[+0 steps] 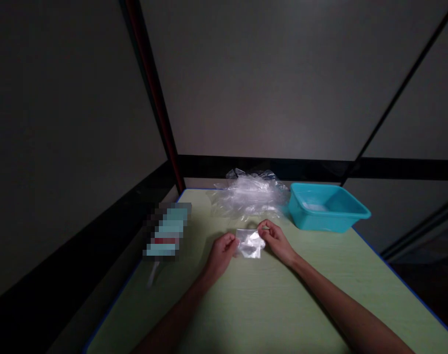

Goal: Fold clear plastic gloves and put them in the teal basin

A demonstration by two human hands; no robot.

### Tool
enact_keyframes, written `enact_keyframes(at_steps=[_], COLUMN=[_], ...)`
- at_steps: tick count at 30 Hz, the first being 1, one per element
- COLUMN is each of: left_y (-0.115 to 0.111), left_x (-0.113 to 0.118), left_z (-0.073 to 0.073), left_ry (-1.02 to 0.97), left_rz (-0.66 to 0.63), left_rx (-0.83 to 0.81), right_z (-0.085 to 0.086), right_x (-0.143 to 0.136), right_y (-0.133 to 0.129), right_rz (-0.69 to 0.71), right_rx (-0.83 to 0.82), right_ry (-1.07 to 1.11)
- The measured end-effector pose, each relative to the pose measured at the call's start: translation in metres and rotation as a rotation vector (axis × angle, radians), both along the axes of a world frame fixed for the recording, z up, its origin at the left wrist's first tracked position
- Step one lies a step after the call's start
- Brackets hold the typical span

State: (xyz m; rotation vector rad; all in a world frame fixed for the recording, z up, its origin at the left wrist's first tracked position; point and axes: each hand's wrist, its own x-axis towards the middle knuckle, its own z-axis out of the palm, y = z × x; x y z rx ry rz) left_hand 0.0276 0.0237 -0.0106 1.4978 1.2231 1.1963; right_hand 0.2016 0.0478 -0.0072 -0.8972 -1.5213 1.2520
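Observation:
A small clear plastic bag (250, 244), shiny and roughly square, is stretched between my two hands above the table. My left hand (223, 250) pinches its left edge between thumb and fingers. At the upper right corner, my right hand (276, 240) is closed on the same bag, thumb against forefinger. Just beyond the hands lies a crumpled heap of clear plastic bags (251, 194). I cannot make out whether the small bag holds anything.
The pale green table (242, 309) has a blue edge. A turquoise plastic basin (319, 221) stands at its back right. Toward the left edge lies a blurred-out light-blue item (168, 231). Grey wall panels (260, 83) rise behind the table.

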Motion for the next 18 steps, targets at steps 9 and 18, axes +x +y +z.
enact_keyframes(at_steps=[9,18], left_y=[0.001,-0.002], left_x=[0.001,0.003], left_z=[0.004,0.01], left_ry=[-0.193,-0.259], left_rz=[0.069,0.072], left_rx=[-0.19,-0.246], right_z=[0.002,-0.003], right_x=[-0.01,-0.014], right_y=[-0.007,-0.009], right_rz=[0.115,0.099], right_rx=[-0.168,-0.124], right_ry=[0.235,0.151])
